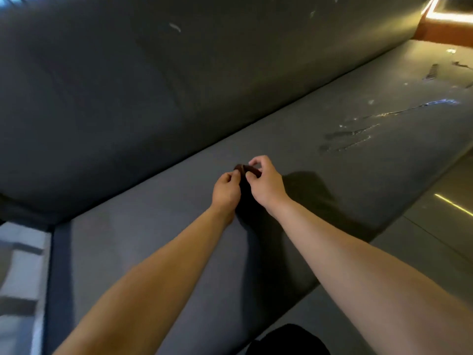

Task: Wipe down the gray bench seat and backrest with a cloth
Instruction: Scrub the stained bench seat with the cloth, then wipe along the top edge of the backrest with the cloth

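1. Cloth [249, 170]. Dark, brownish along the top fold. Hangs between both hands over the middle of the seat, nearer its rear edge than its front edge. Drops into shadow between the wrists; cannot tell whether it touches the seat.
2. Left hand [226, 188]. Fingers curled in; pinches the left end of the cloth between thumb and fingertips. Reaches in on a bare forearm from the lower left.
3. Right hand [266, 180]. Nips the right end of the cloth between thumb and forefinger, with the other fingers loosely bent above it. Sits just beside the left hand, on a bare forearm from the lower right.
4. Bench seat [143, 226]. Gray and smooth, running on a diagonal from the near left corner toward the far right end.
5. Cracked patch [358, 135]. Split, peeling covering with pale flakes, toward the right end of the seat, well apart from the hands.
6. Backrest [128, 85]. Gray and padded, rising from the rear edge of the seat. Bears a few light scuffs near the top.
7. Floor [440, 226]. Glossy tiles along the front edge of the seat, with a thin bright streak of reflected light.
8. Orange ledge [445, 26]. Lit, beyond the far right end of the backrest.
9. Dark garment [286, 339]. Below the front edge of the seat, between the forearms.
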Action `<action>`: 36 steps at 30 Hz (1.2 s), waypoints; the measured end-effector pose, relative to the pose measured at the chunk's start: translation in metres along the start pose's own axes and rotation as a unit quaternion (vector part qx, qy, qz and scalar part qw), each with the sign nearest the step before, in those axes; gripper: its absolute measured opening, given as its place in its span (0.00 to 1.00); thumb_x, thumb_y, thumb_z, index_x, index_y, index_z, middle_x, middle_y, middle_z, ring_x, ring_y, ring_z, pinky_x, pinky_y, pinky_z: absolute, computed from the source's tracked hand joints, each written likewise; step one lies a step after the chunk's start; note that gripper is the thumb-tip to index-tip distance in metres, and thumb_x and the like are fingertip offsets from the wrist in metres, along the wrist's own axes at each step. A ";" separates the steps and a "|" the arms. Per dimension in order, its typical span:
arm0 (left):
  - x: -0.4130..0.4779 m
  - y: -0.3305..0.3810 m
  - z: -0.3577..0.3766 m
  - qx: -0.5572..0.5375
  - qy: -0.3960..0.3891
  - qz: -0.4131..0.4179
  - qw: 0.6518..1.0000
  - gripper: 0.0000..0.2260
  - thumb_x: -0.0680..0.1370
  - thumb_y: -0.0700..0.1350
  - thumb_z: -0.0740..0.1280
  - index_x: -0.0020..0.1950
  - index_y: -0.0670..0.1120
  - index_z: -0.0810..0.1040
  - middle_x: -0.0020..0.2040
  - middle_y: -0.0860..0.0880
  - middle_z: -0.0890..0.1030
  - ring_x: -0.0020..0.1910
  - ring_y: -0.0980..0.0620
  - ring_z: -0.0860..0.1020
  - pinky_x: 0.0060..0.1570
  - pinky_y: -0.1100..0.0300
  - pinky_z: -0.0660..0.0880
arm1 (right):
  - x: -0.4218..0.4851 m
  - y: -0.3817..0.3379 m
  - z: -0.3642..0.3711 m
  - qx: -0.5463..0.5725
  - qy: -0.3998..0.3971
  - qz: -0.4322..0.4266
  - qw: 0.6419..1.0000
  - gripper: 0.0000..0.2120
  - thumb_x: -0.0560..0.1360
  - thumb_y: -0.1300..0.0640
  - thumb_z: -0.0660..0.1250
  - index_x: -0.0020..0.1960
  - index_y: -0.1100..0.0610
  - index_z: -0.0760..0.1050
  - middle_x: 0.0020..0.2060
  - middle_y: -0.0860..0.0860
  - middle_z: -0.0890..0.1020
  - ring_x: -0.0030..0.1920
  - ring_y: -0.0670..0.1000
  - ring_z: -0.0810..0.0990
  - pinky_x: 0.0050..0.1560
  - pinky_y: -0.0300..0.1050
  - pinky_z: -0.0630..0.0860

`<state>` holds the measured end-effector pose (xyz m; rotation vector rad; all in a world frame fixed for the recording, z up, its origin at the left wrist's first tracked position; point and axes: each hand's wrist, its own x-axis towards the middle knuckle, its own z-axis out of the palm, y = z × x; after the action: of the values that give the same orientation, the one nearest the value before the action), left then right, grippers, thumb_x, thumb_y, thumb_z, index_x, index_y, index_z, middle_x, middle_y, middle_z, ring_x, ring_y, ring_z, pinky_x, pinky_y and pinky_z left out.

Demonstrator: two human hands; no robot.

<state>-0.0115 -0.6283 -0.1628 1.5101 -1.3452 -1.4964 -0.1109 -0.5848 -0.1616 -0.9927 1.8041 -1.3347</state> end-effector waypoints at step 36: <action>-0.170 0.256 -0.375 -0.314 0.180 -0.081 0.929 0.16 0.84 0.48 0.65 0.72 0.51 0.71 0.64 0.47 0.81 0.61 0.48 0.82 0.56 0.46 0.82 | -0.123 -0.474 0.226 -0.142 -0.283 0.029 0.948 0.10 0.79 0.63 0.62 0.51 0.52 0.80 0.51 0.48 0.83 0.52 0.50 0.80 0.49 0.40 0.74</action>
<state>0.3152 -0.6297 0.1953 1.3890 -0.4655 -1.4619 0.2288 -0.6674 0.2490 -1.3033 1.5757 -0.6591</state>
